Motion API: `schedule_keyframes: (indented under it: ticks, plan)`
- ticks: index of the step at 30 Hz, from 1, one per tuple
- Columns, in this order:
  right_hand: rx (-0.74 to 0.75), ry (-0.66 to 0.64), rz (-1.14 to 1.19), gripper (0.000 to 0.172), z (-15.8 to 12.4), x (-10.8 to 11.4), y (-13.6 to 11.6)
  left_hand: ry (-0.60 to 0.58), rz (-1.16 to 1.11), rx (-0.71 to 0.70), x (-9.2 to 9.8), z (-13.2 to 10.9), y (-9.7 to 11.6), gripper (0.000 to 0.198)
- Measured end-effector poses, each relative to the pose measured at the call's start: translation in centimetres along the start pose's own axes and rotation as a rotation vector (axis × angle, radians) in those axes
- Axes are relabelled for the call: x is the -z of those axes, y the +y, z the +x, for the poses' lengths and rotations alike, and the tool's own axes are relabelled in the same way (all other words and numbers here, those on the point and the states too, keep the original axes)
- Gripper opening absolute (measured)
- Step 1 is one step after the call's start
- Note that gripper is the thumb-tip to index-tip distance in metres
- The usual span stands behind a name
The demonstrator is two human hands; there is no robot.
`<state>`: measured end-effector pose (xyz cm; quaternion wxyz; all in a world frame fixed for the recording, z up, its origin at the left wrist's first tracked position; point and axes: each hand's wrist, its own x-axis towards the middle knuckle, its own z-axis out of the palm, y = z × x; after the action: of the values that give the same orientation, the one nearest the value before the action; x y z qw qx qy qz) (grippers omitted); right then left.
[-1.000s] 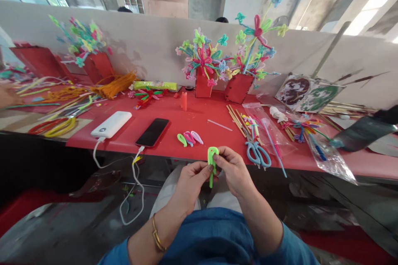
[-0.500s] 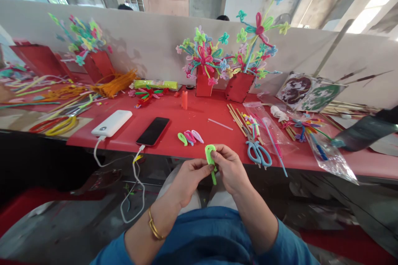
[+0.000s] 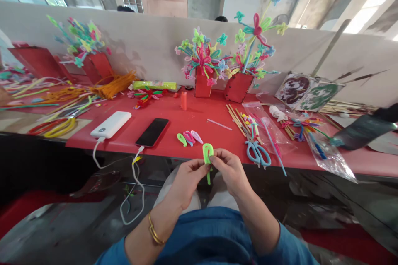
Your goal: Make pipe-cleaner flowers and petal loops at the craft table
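A bright green pipe cleaner (image 3: 207,149), bent into a narrow loop with a tail hanging down, is held just in front of the table edge. My left hand (image 3: 188,180) pinches its lower part between thumb and fingertips. From the other side my right hand (image 3: 231,172) is closed on the loop's right side, the thumb against it. Beyond the hands, on the red table (image 3: 174,118), lie finished pipe-cleaner loops: a green loop (image 3: 181,139), a pink loop (image 3: 188,136) and a lilac loop (image 3: 196,136).
Blue-handled scissors (image 3: 258,153) lie at the right near wooden sticks (image 3: 235,119) and plastic bags. A phone (image 3: 152,132) and white power bank (image 3: 111,124) with cables are left. Red vases (image 3: 203,84) of pipe-cleaner flowers stand behind. A dark bottle (image 3: 363,130) is far right.
The green loop has moved slightly left and turned to face me, so its opening shows more widely. Both hands still grip it, and the right fingers have shifted lower beside the loop.
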<state>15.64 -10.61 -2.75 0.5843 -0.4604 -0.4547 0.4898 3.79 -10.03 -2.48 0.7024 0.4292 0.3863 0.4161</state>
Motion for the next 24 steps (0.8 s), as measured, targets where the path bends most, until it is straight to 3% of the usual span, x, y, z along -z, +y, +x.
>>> schedule_keyframes:
  ticks: [5, 9, 17, 24]
  plan:
    - [0.024, 0.054, 0.068, 0.011, 0.1, -0.2, 0.2, -0.030, 0.044, -0.013, -0.3, 0.1, 0.2, 0.022]
    - [0.052, 0.068, 0.014, 0.013, 0.1, -0.2, 0.3, -0.005, -0.044, -0.014, -0.2, 0.4, 0.4, 0.015]
    - [0.059, -0.057, -0.247, 0.016, -0.9, 0.0, 0.0, 0.074, -0.175, -0.023, 0.1, 0.7, 0.5, 0.007]
    - [-0.117, -0.087, 0.140, 0.019, -0.5, -0.3, 0.4, 0.027, -0.161, -0.034, 0.0, 0.5, 0.6, 0.006]
